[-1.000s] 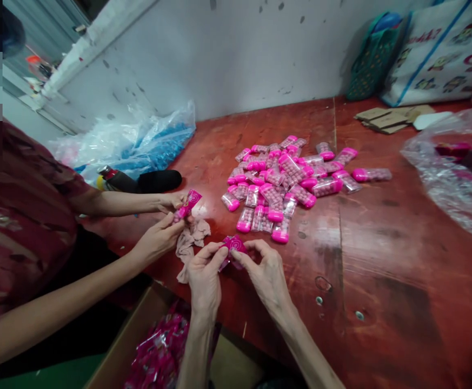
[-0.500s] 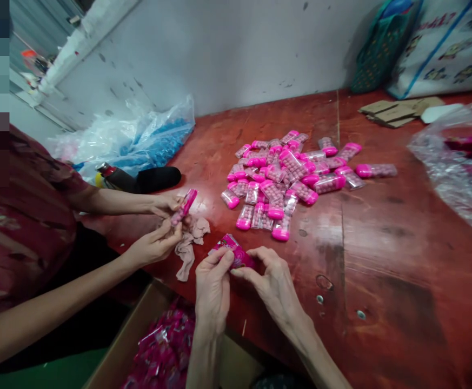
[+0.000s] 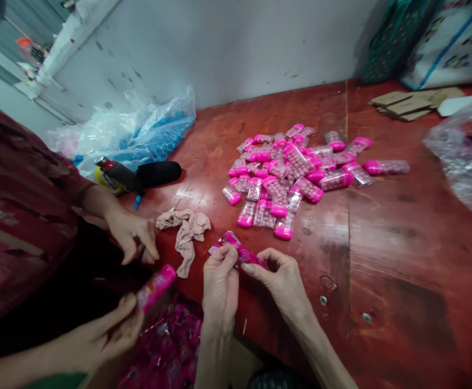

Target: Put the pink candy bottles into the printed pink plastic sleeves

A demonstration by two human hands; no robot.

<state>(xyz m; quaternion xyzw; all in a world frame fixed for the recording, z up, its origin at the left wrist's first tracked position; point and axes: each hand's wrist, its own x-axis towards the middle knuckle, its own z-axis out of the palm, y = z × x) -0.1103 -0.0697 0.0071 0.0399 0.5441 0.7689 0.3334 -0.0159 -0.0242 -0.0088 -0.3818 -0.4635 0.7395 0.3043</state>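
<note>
Head view: a pink wrapped packet was pinched between the left hand and right hand above the table edge (now flatter than a second earlier), while a co-worker's packet had been lowered toward the box of packets.
</note>
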